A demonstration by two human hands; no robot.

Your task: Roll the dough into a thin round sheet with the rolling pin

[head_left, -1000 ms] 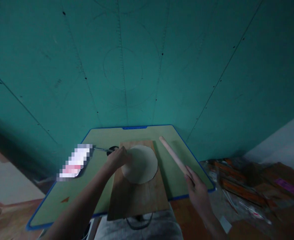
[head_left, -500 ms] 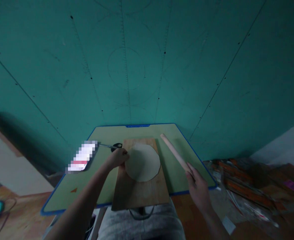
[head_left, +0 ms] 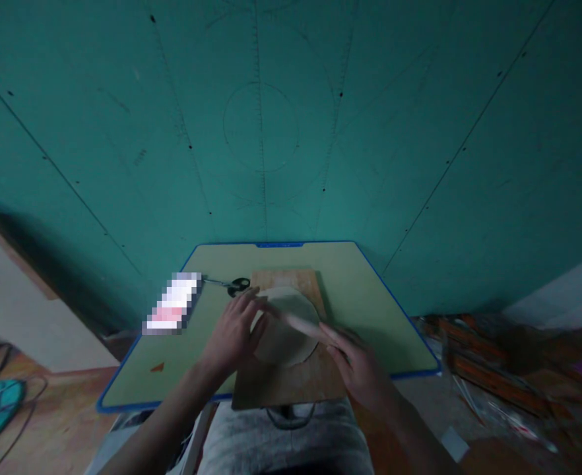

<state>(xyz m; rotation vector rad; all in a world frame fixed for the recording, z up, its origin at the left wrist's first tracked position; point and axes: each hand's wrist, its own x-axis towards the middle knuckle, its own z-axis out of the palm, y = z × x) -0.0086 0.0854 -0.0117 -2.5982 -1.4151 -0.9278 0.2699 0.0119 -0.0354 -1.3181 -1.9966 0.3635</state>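
A wooden rolling pin [head_left: 299, 324] lies slantwise across a round, flat sheet of dough [head_left: 284, 349]. The dough rests on a wooden board [head_left: 291, 389] that juts past the table's near edge. My right hand [head_left: 353, 361] is closed round the pin's near right end. At its far left end, my left hand [head_left: 239, 326] has its fingers curved over the pin, with the thumb above the dough. The fingers hide that end of the pin.
Black-handled scissors [head_left: 236, 286] lie left of the board on the pale table [head_left: 196, 363]. Farther left is a lit phone [head_left: 175, 303], its screen blurred. A small brown scrap [head_left: 157, 367] sits near the front left. Behind rises a green wall [head_left: 291, 132]; orange-brown clutter [head_left: 489, 376] lies at right.
My right hand has brought the rolling pin left, from above the table onto the dough. My left hand has let go of the dough's edge and moved onto the pin's other end.
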